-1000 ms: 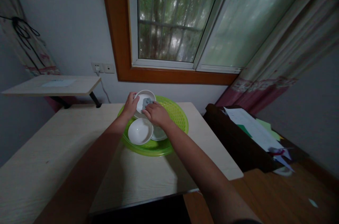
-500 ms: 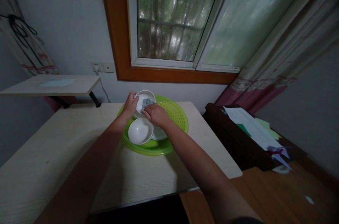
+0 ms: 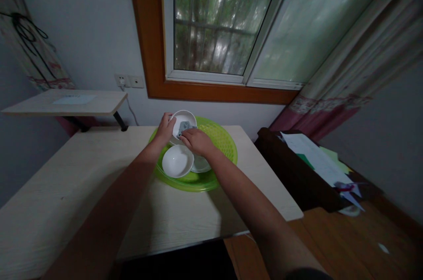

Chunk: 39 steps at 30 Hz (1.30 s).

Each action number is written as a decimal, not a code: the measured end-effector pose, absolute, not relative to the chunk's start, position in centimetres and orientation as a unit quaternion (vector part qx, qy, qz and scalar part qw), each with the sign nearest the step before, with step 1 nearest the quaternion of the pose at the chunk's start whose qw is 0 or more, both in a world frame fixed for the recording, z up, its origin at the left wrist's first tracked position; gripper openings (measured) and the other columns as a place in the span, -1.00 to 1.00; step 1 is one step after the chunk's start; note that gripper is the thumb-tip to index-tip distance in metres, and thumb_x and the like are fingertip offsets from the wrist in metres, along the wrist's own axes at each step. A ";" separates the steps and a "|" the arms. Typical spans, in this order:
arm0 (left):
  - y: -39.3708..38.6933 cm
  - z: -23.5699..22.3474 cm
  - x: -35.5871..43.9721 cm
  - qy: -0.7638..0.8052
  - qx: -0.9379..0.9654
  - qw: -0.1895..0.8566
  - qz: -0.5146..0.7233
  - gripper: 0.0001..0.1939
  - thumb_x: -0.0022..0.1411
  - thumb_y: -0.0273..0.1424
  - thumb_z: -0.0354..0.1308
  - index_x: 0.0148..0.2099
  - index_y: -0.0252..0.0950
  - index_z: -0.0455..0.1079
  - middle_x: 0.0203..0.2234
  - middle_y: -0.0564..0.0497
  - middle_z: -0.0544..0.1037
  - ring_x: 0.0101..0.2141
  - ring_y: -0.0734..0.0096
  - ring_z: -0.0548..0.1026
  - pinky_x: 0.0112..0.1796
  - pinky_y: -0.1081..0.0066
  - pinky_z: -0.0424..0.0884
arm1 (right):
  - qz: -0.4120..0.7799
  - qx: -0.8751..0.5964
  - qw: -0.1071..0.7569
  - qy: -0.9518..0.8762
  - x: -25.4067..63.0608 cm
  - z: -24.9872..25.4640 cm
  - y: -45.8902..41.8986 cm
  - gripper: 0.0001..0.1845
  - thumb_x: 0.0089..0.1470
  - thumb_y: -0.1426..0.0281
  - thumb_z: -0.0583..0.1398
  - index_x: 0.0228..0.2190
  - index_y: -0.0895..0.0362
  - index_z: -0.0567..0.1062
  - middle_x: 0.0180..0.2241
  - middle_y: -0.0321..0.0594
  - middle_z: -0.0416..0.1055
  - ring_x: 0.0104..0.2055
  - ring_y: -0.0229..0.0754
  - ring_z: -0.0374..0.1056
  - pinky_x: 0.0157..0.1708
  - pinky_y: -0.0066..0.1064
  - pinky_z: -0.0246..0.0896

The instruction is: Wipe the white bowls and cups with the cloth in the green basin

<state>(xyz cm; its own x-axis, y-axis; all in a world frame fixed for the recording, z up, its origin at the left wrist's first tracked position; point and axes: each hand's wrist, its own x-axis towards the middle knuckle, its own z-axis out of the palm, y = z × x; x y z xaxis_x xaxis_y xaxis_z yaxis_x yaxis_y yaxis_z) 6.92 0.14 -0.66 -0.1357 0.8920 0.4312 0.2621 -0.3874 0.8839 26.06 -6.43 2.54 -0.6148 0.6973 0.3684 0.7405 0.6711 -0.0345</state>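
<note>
My left hand (image 3: 165,129) grips the left rim of a white bowl (image 3: 185,117), which is tilted over the back of a round green plastic basket (image 3: 225,139). In my right hand (image 3: 198,141) is a crumpled grey cloth (image 3: 183,128), pressed against the inside of that bowl. A second white bowl (image 3: 177,162) sits in the front left of the basket, its inside facing up. Beside it, partly under my right wrist, lies a white dish (image 3: 200,165); much of it is hidden.
The basket stands on a pale wooden table (image 3: 185,214) by the window. A small raised shelf (image 3: 102,102) with a paper on it is at the left. Right of the table, papers (image 3: 313,156) lie on a dark piece of furniture (image 3: 280,165).
The view has shifted slightly. My left hand still holds the bowl, and my right hand has moved the cloth a little within it.
</note>
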 end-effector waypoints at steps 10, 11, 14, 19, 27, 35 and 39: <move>-0.4 -0.3 7.3 0.481 0.602 0.276 0.574 -0.74 0.34 -0.20 0.10 0.01 -0.18 0.32 -0.02 -0.14 0.49 0.09 0.06 0.47 0.20 0.07 0.34 | 0.085 -0.339 0.233 -0.908 25.9 2.1 -6.9 -0.44 0.38 0.12 0.21 0.23 0.21 0.42 0.17 0.04 0.51 0.14 -0.03 0.46 0.16 -0.29 0.28; -0.5 -0.3 7.3 0.482 0.600 0.277 0.576 -0.75 0.35 -0.20 0.10 0.01 -0.18 0.32 -0.02 -0.14 0.49 0.09 0.05 0.47 0.20 0.07 0.34 | 0.093 -0.338 0.237 -0.906 25.9 2.1 -6.9 -0.41 0.35 0.13 0.25 0.24 0.21 0.40 0.19 0.05 0.50 0.15 -0.02 0.45 0.16 -0.27 0.28; -0.7 -0.1 7.7 0.482 0.581 0.298 0.583 -0.75 0.35 -0.18 0.10 -0.01 -0.17 0.31 -0.06 -0.11 0.50 0.03 0.08 0.50 0.14 0.08 0.39 | 0.070 -0.349 0.233 -0.905 25.8 2.2 -6.6 -0.41 0.27 0.19 0.33 0.22 0.19 0.42 0.17 0.05 0.49 0.15 0.00 0.43 0.15 -0.24 0.29; -1.0 0.9 8.5 0.453 0.549 0.427 0.558 -0.74 0.28 -0.22 0.09 -0.02 -0.17 0.28 -0.25 -0.05 0.48 -0.21 0.17 0.51 -0.18 0.21 0.49 | -0.045 -0.366 0.174 -0.913 26.2 4.2 -6.6 -0.62 0.28 0.41 0.28 0.11 0.14 0.51 0.07 -0.03 0.53 0.09 -0.01 0.42 0.06 -0.29 0.29; -3.2 3.9 5.9 0.388 0.545 0.580 0.464 -0.55 0.09 -0.28 0.25 0.03 -0.16 0.27 -0.26 0.02 0.50 -0.30 0.28 0.52 -0.32 0.37 0.47 | -0.172 -0.299 0.082 -0.935 29.2 6.7 -7.3 -0.81 0.40 0.40 0.19 -0.04 0.14 0.58 -0.13 -0.07 0.58 -0.05 -0.04 0.45 0.02 -0.22 0.27; -2.7 2.2 7.0 0.468 0.604 0.460 0.453 -0.63 0.24 -0.10 0.17 -0.02 -0.21 0.38 -0.31 0.00 0.52 -0.33 0.29 0.47 -0.31 0.38 0.37 | -0.218 -0.320 0.100 -0.917 30.0 4.6 -8.0 -0.79 0.37 0.50 0.17 -0.08 0.22 0.61 0.01 0.04 0.57 0.16 0.01 0.42 0.30 -0.11 0.20; -2.3 2.1 8.7 0.496 0.620 0.369 0.483 -0.67 0.33 -0.12 0.11 0.00 -0.22 0.38 -0.22 -0.06 0.55 -0.22 0.21 0.51 -0.19 0.30 0.41 | -0.125 -0.423 0.124 -0.889 28.1 3.5 -8.9 -0.76 0.33 0.49 0.19 -0.05 0.27 0.61 0.01 0.12 0.58 0.12 0.09 0.46 0.19 -0.11 0.31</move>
<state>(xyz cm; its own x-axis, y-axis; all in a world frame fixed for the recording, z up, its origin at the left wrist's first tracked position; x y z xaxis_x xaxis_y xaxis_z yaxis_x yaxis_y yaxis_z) 8.69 -2.32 2.06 0.0417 0.9714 0.2336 0.2586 -0.2363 0.9366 28.13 -8.92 3.48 -0.6114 0.7206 0.3270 0.7830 0.6108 0.1180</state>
